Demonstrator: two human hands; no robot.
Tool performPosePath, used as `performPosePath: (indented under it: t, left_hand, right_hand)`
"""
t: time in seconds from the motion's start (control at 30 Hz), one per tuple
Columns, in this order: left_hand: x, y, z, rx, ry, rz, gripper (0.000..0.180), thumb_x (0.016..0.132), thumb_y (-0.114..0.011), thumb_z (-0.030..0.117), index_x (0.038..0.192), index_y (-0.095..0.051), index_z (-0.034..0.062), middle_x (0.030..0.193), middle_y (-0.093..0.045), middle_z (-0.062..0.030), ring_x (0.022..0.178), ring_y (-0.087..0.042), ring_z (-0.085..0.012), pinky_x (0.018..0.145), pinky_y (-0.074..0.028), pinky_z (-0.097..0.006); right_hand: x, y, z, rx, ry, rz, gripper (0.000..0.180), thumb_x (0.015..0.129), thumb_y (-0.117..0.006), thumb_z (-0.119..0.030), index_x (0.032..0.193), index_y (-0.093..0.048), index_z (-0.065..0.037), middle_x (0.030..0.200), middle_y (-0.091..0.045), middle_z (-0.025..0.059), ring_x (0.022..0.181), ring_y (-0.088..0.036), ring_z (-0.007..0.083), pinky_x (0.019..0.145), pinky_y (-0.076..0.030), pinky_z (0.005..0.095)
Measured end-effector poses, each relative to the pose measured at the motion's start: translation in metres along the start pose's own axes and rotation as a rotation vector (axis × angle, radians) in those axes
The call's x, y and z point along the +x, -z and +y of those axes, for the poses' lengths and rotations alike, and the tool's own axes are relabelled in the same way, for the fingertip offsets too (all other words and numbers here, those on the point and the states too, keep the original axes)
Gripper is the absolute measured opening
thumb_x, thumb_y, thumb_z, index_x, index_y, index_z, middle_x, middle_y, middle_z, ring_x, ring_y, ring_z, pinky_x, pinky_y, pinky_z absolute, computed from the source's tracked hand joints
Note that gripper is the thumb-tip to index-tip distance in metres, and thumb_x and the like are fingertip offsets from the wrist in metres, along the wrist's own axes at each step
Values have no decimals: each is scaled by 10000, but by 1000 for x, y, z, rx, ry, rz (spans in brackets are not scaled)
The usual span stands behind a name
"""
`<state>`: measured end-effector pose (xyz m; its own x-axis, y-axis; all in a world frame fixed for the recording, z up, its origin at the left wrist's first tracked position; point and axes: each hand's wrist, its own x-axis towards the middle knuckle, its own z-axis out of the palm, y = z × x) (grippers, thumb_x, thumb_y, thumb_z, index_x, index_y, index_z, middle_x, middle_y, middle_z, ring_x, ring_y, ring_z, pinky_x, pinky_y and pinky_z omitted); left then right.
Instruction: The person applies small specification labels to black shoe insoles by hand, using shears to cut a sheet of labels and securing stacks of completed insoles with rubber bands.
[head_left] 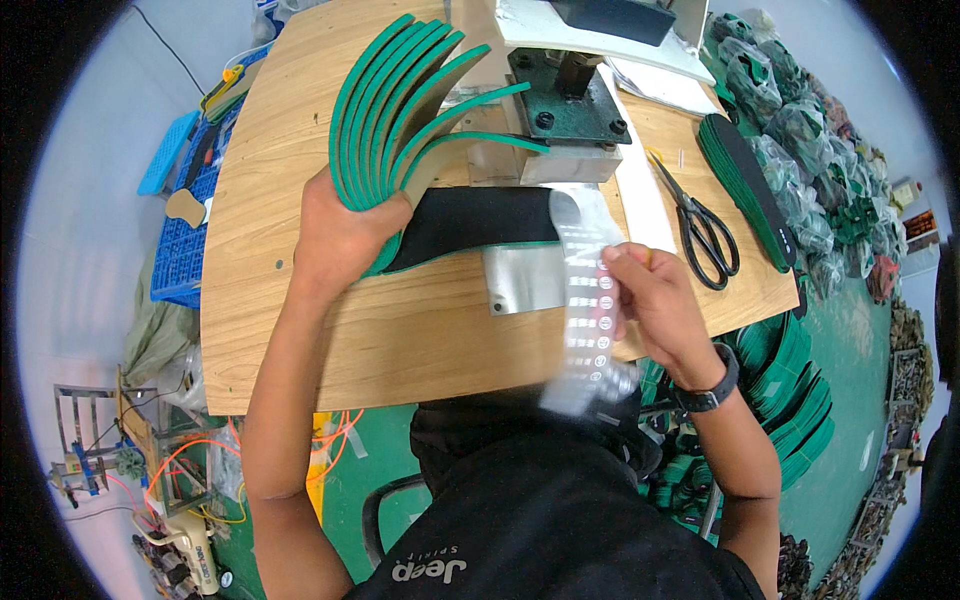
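My left hand point(350, 232) is wrapped round a fanned stack of insoles point(385, 110) with green edges; their upper ends splay up and to the right. A black insole point(470, 218) lies flat below the stack, reaching from my left hand toward a small metal plate point(525, 280). My right hand point(650, 290) pinches a clear strip of film point(583, 300) printed with a row of white marks. The strip's top end overlaps the black insole's right end, and its blurred lower end hangs near the table's front edge. Behind them stands a press head point(570, 95) with a dark bolted plate.
Black-handled scissors point(708, 235) lie on the wooden table point(270, 330), right of my right hand. Beyond them is another insole stack point(745, 190). Bagged green pieces point(800, 130) are piled at the right, and more insoles point(790, 400) sit below the table. A blue crate point(185, 240) stands left.
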<state>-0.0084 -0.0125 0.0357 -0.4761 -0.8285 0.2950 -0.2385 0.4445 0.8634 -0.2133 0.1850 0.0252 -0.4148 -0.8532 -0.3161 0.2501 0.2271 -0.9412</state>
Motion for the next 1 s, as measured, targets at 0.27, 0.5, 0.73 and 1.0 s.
performPosePath:
  t: [0.27,0.5,0.73,1.0]
  left_hand:
    - [-2,-1,0,6,31,30,146,671,-631,72,781,-587,-13,677,-592,-36,627,-524,-103,620,-462,-276]
    - [-1,2,-5,-61,-19,-3,147,670,-624,74,779,-577,-12,676,-577,-25,615,-505,-102,612,-460,-275]
    - [-2,1,0,-54,3,45,146,674,-623,57,800,-591,-9,696,-588,-16,634,-521,-96,611,-455,-272]
    - [-7,6,-7,-171,-25,199,128,698,-652,63,796,-604,-6,716,-608,-17,652,-543,-96,616,-458,-273]
  right_hand:
    - [-53,91,-141,-541,988,462,209,943,-493,-245,923,-587,-59,783,-617,60,655,-581,153,545,-464,285]
    - [-17,84,-42,-618,239,170,245,917,-550,-341,983,-612,-113,913,-665,111,786,-616,207,648,-480,360]
    - [-29,92,-22,-153,500,215,216,952,-518,-216,919,-596,-18,842,-627,28,753,-548,77,673,-427,228]
    - [-31,72,-31,290,593,149,255,970,-475,-199,1083,-537,20,919,-639,97,776,-629,185,769,-498,304]
